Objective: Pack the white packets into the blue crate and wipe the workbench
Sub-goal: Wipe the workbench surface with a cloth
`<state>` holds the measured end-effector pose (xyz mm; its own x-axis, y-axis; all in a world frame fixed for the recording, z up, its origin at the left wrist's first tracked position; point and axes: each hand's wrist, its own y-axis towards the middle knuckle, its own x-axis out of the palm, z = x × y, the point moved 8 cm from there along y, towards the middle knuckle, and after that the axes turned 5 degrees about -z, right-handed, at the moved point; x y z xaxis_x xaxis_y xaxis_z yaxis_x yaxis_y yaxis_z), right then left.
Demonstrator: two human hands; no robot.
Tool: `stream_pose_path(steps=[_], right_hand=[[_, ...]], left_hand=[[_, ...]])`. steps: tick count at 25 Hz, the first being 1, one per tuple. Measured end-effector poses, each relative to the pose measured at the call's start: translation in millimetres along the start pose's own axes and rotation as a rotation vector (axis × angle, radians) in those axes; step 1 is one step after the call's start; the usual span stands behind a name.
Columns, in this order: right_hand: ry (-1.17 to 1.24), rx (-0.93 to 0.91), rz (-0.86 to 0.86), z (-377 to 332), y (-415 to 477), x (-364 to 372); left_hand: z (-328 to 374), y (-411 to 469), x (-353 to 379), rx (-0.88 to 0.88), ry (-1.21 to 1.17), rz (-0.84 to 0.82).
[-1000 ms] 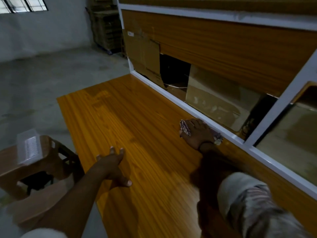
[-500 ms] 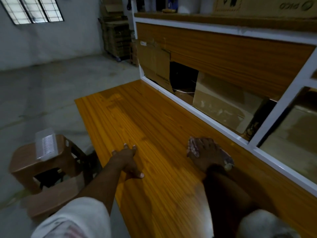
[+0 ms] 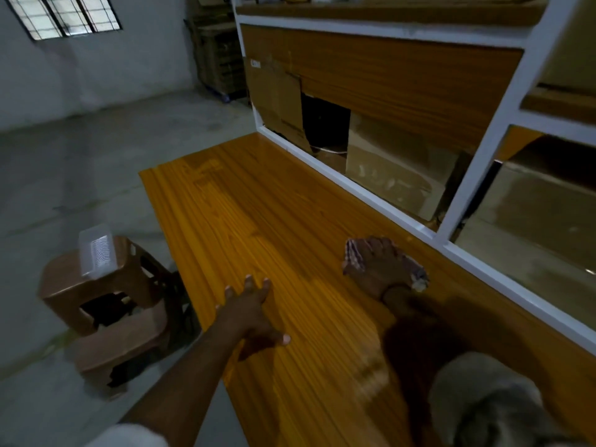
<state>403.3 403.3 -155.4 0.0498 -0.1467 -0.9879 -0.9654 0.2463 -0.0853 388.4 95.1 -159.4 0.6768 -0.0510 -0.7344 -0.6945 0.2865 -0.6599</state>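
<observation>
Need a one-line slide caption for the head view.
Right hand presses a cloth on the wooden workbench while the left hand rests flat on the top.

Workbench top was bright orange-yellow with fine lengthwise wood-grain stripes. Cloth was checked, purplish-dark lines on a pale ground. Frame along the bench's back edge, uprights too, was white. Back panel was darker brown wood grain. Cardboard boxes were plain tan. Stool was brown; container on it whitish-clear with a block of dark printed lines. Floor was dull grey, wall pale grey-white. Window had a dark bar grid. Sleeve was off-white, any pattern too blurred to tell.
</observation>
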Motion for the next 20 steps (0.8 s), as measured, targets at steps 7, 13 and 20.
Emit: stream_pose_path(steps=[7, 13, 20], right_hand=[[0.093, -0.017, -0.065, 14.0, 84.6, -11.6], [0.063, -0.085, -0.022, 31.2, 61.4, -18.5], [0.084, 0.117, 0.032, 68.3, 1.9, -5.6]], left_hand=[[0.5, 0.9, -2.1, 0.023, -0.02, -0.036], [-0.5, 2.2, -2.1, 0.027, 0.029, -0.021], [1.4, 3.5, -6.1, 0.011, 0.051, -0.003]])
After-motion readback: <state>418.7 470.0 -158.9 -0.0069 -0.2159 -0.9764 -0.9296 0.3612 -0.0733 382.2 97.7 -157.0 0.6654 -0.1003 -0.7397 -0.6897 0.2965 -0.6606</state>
